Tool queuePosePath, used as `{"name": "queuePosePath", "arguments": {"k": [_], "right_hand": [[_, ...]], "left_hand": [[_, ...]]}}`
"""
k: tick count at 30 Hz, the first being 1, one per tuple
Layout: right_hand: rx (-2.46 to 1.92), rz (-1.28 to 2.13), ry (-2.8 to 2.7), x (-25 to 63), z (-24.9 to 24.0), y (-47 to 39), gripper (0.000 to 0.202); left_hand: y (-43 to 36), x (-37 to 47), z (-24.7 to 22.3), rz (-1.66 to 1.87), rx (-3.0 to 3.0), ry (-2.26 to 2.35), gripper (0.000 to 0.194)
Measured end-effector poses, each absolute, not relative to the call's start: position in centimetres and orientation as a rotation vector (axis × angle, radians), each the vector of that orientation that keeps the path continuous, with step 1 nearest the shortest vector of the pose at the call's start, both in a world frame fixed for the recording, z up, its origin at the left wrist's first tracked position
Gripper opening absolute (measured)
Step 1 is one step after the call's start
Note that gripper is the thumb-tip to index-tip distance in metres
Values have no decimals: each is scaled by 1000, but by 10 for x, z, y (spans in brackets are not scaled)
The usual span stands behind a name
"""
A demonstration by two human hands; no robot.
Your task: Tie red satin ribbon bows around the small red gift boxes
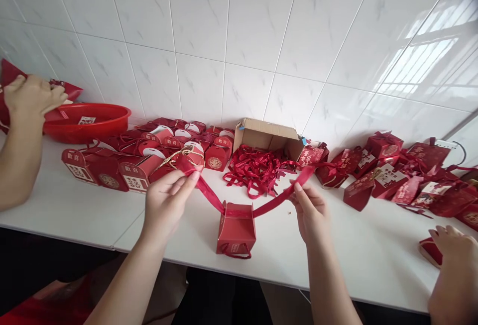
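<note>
A small red gift box with a red cord handle stands upright near the table's front edge. A dark red ribbon runs through the top of the box and spreads out to both sides. My left hand pinches one end of the ribbon, up and to the left of the box. With its fingers closed, my right hand grips the other end at about the same height. Behind the box lies a tangled heap of red ribbons, spilling from an open cardboard box.
Rows of red gift boxes stand at left, beside a red plastic basin. Ribboned boxes are piled at right. A co-worker's arm reaches in at left; another person's hand touches a red box at right. A tiled wall rises behind.
</note>
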State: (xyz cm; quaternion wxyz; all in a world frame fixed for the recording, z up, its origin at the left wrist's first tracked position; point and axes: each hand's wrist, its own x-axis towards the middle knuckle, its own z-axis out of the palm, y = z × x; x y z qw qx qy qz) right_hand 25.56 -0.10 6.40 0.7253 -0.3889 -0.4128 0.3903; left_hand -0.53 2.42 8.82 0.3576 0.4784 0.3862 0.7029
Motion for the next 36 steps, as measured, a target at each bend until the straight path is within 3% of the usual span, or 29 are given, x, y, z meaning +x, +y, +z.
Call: {"name": "queuePosePath", "arguments": {"k": [8, 19, 29, 36], "right_hand": [[-889, 863, -1222, 235, 105, 6, 20], [-708, 885, -1240, 228, 106, 11, 7], [-721, 917, -1238, 216, 112, 17, 15], [-650, 936, -1587, 205, 119, 13, 15]], "left_hand": [[25, 23, 112, 1670, 1469, 879, 20], [28, 29, 109, 1684, 1420, 914, 17], [25, 36, 115, 1651, 1546, 962, 19], [21, 43, 121, 1464, 1740, 930, 45]]}}
